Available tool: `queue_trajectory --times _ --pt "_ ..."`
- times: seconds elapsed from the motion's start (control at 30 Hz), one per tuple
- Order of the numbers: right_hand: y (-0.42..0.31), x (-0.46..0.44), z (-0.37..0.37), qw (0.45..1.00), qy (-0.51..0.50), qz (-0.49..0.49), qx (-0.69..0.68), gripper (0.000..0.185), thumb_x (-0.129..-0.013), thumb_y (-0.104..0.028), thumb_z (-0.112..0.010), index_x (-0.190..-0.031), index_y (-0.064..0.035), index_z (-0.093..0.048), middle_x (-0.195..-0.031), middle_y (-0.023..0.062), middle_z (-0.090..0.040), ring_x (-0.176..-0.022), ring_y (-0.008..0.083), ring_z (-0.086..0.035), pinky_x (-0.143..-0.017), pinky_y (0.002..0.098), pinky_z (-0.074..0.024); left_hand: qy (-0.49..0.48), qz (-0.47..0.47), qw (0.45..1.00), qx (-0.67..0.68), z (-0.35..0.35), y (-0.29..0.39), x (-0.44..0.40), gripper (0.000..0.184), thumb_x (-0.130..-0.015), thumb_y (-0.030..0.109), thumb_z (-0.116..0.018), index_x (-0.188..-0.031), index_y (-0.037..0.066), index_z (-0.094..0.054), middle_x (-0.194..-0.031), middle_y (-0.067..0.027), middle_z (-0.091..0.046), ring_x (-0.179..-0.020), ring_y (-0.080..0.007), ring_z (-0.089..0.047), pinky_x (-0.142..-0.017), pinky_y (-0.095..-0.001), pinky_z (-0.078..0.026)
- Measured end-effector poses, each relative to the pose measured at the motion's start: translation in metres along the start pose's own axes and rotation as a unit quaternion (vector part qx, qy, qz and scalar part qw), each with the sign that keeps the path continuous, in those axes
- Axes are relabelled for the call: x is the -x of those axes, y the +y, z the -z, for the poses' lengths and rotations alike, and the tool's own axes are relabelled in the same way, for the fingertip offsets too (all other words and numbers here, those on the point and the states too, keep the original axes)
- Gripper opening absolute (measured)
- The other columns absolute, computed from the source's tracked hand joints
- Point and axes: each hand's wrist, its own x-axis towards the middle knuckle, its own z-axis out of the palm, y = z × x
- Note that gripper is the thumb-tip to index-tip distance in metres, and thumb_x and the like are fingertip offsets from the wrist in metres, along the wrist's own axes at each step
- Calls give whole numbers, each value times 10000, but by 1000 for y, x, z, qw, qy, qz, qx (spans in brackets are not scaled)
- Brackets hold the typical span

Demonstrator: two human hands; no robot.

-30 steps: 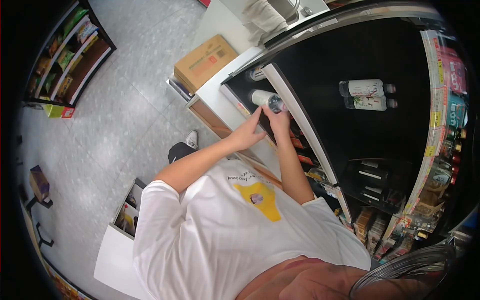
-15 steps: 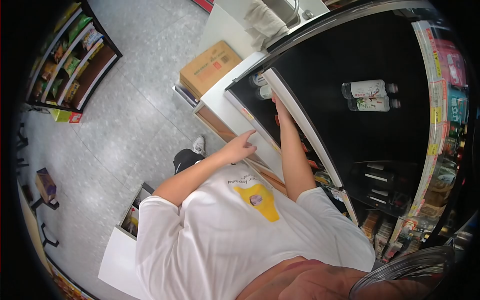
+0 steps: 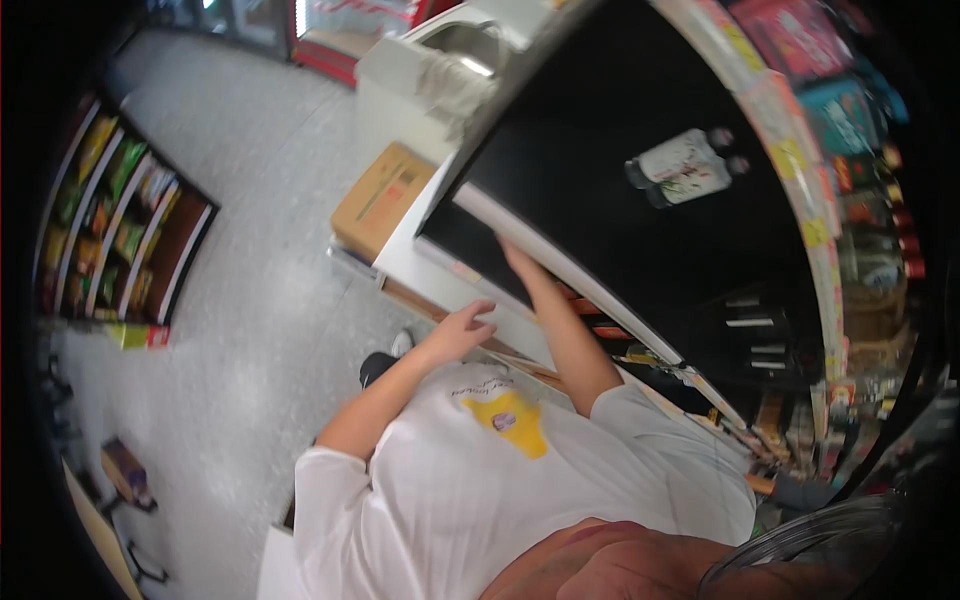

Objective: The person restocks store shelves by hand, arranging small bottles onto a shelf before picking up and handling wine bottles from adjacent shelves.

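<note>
My right hand [image 3: 515, 258] reaches in below the white front edge of a black shelf [image 3: 590, 265]. Its fingers are hidden by the shelf, so what they touch does not show. Over the narrow white ledge [image 3: 440, 262], my left hand [image 3: 465, 330] hovers open with nothing in it, its fingers loosely bent and apart. Above the right hand, on the black shelf, two clear bottles [image 3: 685, 168] with white labels are side by side, slightly blurred.
A cardboard box [image 3: 385, 205] sits to the left of the shelf, below a sink [image 3: 465, 45] with a grey cloth [image 3: 455, 90] over its edge. At the far left stands a snack rack [image 3: 120, 225]. Packaged goods [image 3: 840, 125] line the right, behind price labels.
The view has turned, so the bottles now appear farther left and tilted. Bottles visible near my right hand before are now hidden. My left hand's pointing finger has curled in.
</note>
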Motion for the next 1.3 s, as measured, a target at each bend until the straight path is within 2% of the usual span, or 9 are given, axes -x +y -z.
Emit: queue_trajectory --times 0.13,0.2,0.37,0.5,0.6,0.7,0.9,1.17,1.3 --pt "-28 88 23 993 -102 -31 -44 504 -963 -188 -671 -1428 -43 -541 -1268 201 -659 -1109 304 -662 -987 393 -521 -133 6 990 53 10 9 -6 484 -987 200 -623 -1433 30 -539 -1368 -102 -639 -1132 -200 -672 -955 -341 -539" --pt "-58 129 60 977 -125 68 -158 498 -972 -170 -697 -1415 4 -551 -1315 160 -630 -1059 193 -652 -964 359 -529 -220 21 973 67 15 41 -5 443 -998 171 -603 -1420 44 -556 -1350 -85 -650 -1121 -188 -670 -948 -339 -543" --pt "-80 141 192 882 -410 -40 -227 411 -1000 -141 -660 -1373 18 -595 -1290 136 -676 -1145 178 -659 -973 335 -536 -396 28 914 83 -1 163 -6 345 -1040 117 -522 -1370 40 -585 -1319 -104 -661 -1158 -187 -648 -933 -354 -558" --pt "-90 111 272 915 -81 99 -384 520 -981 -182 -688 -1445 -13 -524 -1292 120 -651 -1139 223 -651 -935 362 -549 -400 -124 907 46 -23 203 -51 337 -1062 99 -535 -1390 22 -553 -1331 -106 -655 -1156 -199 -653 -957 -349 -548" --pt "-90 63 305 926 242 34 -286 629 -964 -155 -704 -1520 -46 -431 -1413 106 -577 -1334 222 -530 -1113 356 -429 -354 -182 917 10 -41 240 -91 353 -1057 100 -553 -1404 32 -540 -1403 -88 -613 -1195 -179 -634 -994 -348 -523" --pt "-63 8 334 929 341 42 -138 448 -928 -194 -756 -1322 -52 -597 -1255 86 -657 -1129 218 -625 -983 367 -506 -313 -211 926 -16 -62 275 -115 442 -1030 111 -574 -1458 40 -488 -1444 -102 -581 -1249 -207 -611 -1007 -347 -514" --pt "21 -75 329 960 264 60 -67 381 -912 -239 -764 -1228 -63 -645 -1238 106 -665 -1120 256 -629 -972 400 -499 -239 -233 942 -30 -94 278 -161 537 -1004 80 -589 -1508 11 -416 -1518 -131 -484 -1332 -246 -543 -1123 -350 -441" --pt "72 -105 313 900 369 139 187 378 -892 -228 -770 -1214 -64 -656 -1213 124 -671 -1125 301 -633 -972 406 -498 -174 -231 952 -102 -87 264 -151 610 -986 127 -631 -1531 14 -383 -1544 -162 -445 -1375 -286 -514 -1098 -365 -462" --pt "53 -65 316 915 360 149 102 420 -873 -221 -787 -1240 -66 -652 -1221 126 -674 -1140 294 -633 -983 399 -495 -150 -238 951 -128 -78 258 -147 641 -981 145 -645 -1545 18 -367 -1553 -175 -429 -1367 -300 -520 -1089 -367 -470"
